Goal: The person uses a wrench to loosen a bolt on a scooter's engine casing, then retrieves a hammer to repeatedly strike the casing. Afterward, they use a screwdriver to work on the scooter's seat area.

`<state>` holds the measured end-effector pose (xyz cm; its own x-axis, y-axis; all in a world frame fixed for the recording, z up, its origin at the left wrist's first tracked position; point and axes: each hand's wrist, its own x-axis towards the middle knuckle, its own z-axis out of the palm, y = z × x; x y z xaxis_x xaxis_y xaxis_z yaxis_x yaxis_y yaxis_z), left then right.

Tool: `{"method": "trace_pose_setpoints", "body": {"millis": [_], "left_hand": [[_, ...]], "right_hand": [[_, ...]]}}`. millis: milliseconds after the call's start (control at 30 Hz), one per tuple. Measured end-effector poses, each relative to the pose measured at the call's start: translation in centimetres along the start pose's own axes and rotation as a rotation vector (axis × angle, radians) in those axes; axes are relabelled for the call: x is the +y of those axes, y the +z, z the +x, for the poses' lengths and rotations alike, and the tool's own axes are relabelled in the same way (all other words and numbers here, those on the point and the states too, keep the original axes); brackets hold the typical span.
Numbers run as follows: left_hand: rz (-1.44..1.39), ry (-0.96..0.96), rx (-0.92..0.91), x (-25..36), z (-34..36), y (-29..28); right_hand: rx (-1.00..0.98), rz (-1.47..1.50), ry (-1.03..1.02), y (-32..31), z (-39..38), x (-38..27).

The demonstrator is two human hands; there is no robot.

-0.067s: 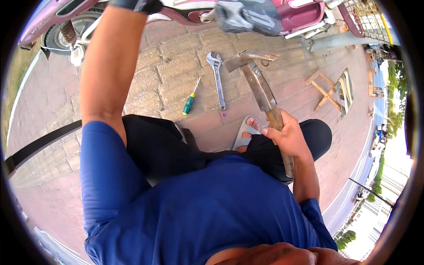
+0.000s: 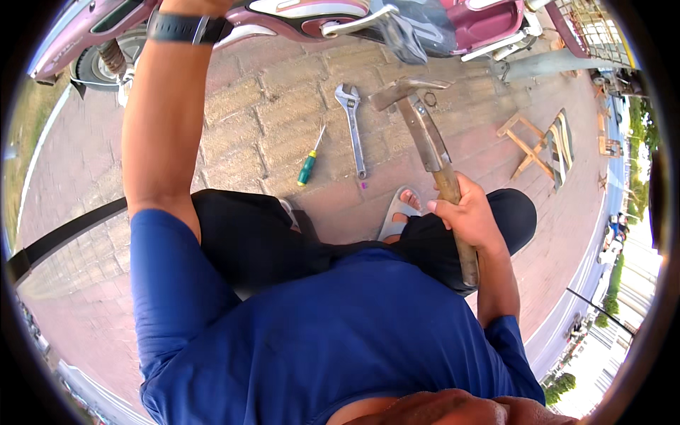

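right hand (image 2: 473, 216) grip clamped on hammer (image 2: 425, 134) | wrench (image 2: 352, 127), screwdriver (image 2: 310, 161) lie beside | left grip unseen

1. The ground is brick paving (image 2: 234, 134) in reddish and tan blocks, lit by bright daylight.
2. A maroon scooter (image 2: 297, 21) stands along the upper edge, its rear wheel (image 2: 95, 64) at the upper left.
3. A strip of grass (image 2: 25, 120) runs beside the paving on the left.
4. A small wooden folding stool (image 2: 531, 142) sits on the paving at the right.
5. Farther right there are trees (image 2: 641, 120) and a pale road (image 2: 623, 262), bent by the lens.
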<state>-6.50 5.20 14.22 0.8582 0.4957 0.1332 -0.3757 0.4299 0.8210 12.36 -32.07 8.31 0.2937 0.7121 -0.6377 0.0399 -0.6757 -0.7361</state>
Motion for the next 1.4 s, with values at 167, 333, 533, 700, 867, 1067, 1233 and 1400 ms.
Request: {"method": "trace_pose_setpoints", "body": {"millis": [167, 333, 533, 700, 867, 1067, 1233, 1400], "left_hand": [[0.684, 0.027, -0.136, -2.6, -1.6, -2.6], [1.241, -0.01, -0.075, -6.9, -2.4, -8.2], [1.543, -0.299, 0.05, -12.6, -4.0, -8.3], [1.784, -0.322, 0.107, -16.1, -7.1, -10.7], [1.972, -0.381, 0.181, -15.1, -9.5, -12.1], [1.34, -0.244, 0.408, -9.3, -9.0, -11.2], [0.45, -0.297, 0.392, -7.9, -8.7, -8.8], [0.337, -0.305, 0.352, -9.0, -6.9, -3.5]], "right_hand": [[0.021, 0.013, -0.036, -1.6, 2.3, 1.6], [0.012, 0.064, -0.038, -1.9, 4.1, 1.8], [0.007, 0.125, 0.018, -2.1, 4.3, 2.6], [-0.019, 0.196, 0.047, -1.6, 4.3, 2.7], [-0.057, 0.199, 0.013, -1.3, 4.3, 2.5], [-0.09, 0.217, -0.034, -0.8, 4.0, 2.5], [-0.123, 0.249, -0.055, -0.5, 4.2, 2.4], [-0.154, 0.294, -0.06, -0.3, 4.2, 1.6]]}}
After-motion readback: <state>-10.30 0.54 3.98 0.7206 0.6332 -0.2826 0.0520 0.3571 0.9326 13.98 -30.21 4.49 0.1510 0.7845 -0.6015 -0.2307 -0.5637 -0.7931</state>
